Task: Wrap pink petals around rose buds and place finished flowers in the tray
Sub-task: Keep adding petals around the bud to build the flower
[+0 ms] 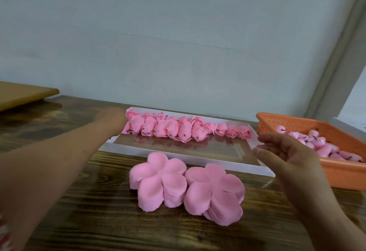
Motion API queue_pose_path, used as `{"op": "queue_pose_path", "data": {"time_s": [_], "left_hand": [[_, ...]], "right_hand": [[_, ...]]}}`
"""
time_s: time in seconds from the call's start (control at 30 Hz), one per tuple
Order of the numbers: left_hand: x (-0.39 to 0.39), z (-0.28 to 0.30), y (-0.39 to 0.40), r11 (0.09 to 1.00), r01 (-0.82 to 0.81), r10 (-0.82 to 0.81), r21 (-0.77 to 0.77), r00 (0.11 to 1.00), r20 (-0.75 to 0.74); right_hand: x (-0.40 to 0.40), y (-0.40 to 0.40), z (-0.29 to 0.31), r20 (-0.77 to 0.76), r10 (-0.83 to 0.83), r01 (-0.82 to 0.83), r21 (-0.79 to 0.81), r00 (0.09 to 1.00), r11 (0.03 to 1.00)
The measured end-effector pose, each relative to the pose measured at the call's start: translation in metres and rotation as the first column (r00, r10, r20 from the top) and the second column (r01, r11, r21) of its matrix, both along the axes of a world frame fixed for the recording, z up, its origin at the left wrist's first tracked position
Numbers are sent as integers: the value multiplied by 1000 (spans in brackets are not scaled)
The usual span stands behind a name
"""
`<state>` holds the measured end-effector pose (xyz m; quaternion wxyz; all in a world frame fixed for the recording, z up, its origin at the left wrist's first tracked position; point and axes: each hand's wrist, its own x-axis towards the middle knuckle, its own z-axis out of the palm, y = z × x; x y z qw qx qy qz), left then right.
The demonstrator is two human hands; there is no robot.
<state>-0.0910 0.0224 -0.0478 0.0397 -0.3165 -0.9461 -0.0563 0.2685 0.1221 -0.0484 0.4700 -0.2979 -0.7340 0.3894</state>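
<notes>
At the far left end of the white tray (190, 166), the left hand (111, 117) reaches out to the row of finished flowers (178, 128). It is blurred and seen from behind, so I cannot tell whether its fingers hold a flower or have let go. The row lies along the tray's far edge, its long axis running left to right, and the near part of the tray is bare.

The right hand (285, 151) hovers above the tray's right end, fingers loosely spread and holding nothing. Just to its right sits the orange basket (309, 124) with the rose buds (320, 145), so this hand is by far the nearer one for fetching a bud; the reach is short, to the right and slightly away.

The two petal stacks (186, 187) lie side by side on the desk (99, 211), near the person and between the two forearms, just in front of the tray. Either hand could drop onto them, though the right hand probably gets there sooner.
</notes>
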Motion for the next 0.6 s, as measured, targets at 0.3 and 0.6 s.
{"op": "queue_pose_path", "data": {"time_s": [0.3,0.6], "left_hand": [[5,-10,13,909,-56,-8,-413,989,-151],[-9,-25,14,936,-28,23,-352,1000,-19]], "right_hand": [[13,13,-6,15,-79,80,-50,997,996],[17,19,-2,29,-123,124,-18,992,992]]}}
